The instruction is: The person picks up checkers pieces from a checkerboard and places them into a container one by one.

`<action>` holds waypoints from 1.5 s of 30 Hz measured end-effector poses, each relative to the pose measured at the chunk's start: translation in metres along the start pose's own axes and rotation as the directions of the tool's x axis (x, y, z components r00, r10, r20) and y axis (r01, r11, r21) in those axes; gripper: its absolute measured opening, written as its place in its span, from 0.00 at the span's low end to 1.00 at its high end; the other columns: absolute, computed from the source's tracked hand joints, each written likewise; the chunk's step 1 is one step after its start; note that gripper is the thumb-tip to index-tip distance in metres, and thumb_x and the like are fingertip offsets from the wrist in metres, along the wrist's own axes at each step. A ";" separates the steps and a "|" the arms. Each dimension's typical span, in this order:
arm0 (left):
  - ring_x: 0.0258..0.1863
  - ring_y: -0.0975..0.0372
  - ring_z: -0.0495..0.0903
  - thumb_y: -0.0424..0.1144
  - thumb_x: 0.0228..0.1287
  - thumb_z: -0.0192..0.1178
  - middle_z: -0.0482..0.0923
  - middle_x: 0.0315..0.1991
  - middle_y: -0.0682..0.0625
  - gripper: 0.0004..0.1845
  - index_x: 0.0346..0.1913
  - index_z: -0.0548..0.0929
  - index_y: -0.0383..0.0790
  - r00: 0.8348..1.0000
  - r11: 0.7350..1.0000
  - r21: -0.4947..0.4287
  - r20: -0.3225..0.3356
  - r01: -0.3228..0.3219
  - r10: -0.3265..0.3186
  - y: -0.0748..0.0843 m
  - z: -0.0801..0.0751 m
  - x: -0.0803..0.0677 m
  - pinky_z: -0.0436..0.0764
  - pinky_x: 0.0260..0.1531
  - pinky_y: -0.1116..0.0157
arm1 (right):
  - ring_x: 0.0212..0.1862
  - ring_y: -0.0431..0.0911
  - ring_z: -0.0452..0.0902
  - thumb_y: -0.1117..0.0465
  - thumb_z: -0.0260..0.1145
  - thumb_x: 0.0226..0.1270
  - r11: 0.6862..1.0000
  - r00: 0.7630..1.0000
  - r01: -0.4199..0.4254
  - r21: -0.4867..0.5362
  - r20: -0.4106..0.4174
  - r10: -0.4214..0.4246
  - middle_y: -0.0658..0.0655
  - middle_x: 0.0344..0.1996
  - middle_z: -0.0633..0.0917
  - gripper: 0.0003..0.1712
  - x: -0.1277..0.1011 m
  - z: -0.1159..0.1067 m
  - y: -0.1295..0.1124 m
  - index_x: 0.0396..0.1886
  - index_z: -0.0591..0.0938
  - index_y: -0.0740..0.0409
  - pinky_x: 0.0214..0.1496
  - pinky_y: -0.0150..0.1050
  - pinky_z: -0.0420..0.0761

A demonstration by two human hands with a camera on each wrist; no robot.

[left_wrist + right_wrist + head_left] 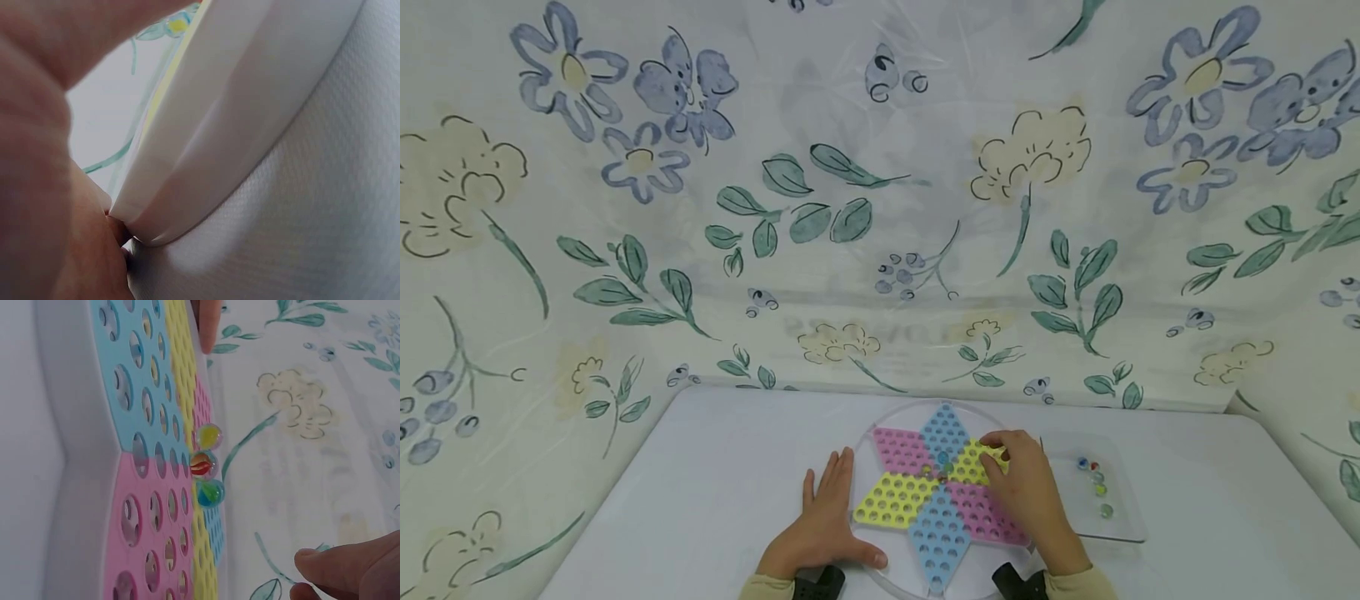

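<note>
A Chinese checkers board point(902, 500) with pink, yellow and blue star points lies on the table. Near its middle sit a yellow marble point(209, 435), a red one point(202, 465) and a blue-green one point(210, 494). My left hand point(823, 525) rests at the board's left rim, fingers straight and thumb at the near edge; the left wrist view shows the rim point(194, 131) against that hand. Over the right yellow point hovers my right hand point(1030, 487), thumb and index finger bent with a gap between them. No marble shows between its fingers.
To the right of the board a clear shallow tray point(1123, 521) holds several loose marbles point(1100, 490). The white table point(700, 483) ends at a flower-patterned cloth point(925, 342) behind and at the sides.
</note>
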State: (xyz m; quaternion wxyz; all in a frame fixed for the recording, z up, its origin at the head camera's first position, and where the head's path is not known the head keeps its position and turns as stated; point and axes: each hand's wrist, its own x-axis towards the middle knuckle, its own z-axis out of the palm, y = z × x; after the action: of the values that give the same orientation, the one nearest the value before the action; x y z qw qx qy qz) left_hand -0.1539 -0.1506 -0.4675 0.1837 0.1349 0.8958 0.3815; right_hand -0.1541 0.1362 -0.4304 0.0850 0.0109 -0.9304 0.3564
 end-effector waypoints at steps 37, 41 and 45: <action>0.78 0.40 0.30 0.60 0.37 0.82 0.35 0.79 0.30 0.80 0.78 0.36 0.25 1.000 1.000 -0.010 0.000 -0.023 0.023 0.002 -0.001 0.000 0.22 0.68 0.38 | 0.41 0.47 0.77 0.65 0.73 0.61 0.999 0.985 -0.009 0.031 0.171 0.004 0.55 0.37 0.81 0.11 0.002 0.035 -0.022 0.43 0.85 0.62 0.48 0.48 0.81; 0.78 0.40 0.30 0.59 0.37 0.82 0.35 0.79 0.30 0.80 0.78 0.37 0.25 1.000 1.000 -0.015 -0.002 -0.023 0.023 0.003 -0.002 -0.001 0.22 0.68 0.38 | 0.42 0.48 0.77 0.64 0.73 0.61 1.000 0.986 0.010 0.010 0.169 -0.012 0.56 0.37 0.81 0.11 0.001 0.036 -0.023 0.43 0.86 0.62 0.48 0.49 0.81; 0.79 0.41 0.30 0.58 0.37 0.83 0.35 0.79 0.31 0.79 0.78 0.36 0.25 1.000 1.000 -0.013 -0.003 -0.016 0.016 0.003 -0.002 -0.002 0.23 0.69 0.38 | 0.40 0.47 0.76 0.64 0.73 0.61 1.000 0.986 0.023 -0.010 0.166 -0.021 0.55 0.36 0.80 0.10 0.000 0.037 -0.023 0.41 0.86 0.60 0.44 0.47 0.80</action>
State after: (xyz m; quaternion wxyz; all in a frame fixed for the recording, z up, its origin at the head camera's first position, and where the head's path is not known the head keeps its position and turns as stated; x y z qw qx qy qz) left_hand -0.1531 -0.1504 -0.4634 0.1801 0.1402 0.8926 0.3888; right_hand -0.1583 0.0946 -0.4427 0.0114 0.0502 -0.9361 0.3478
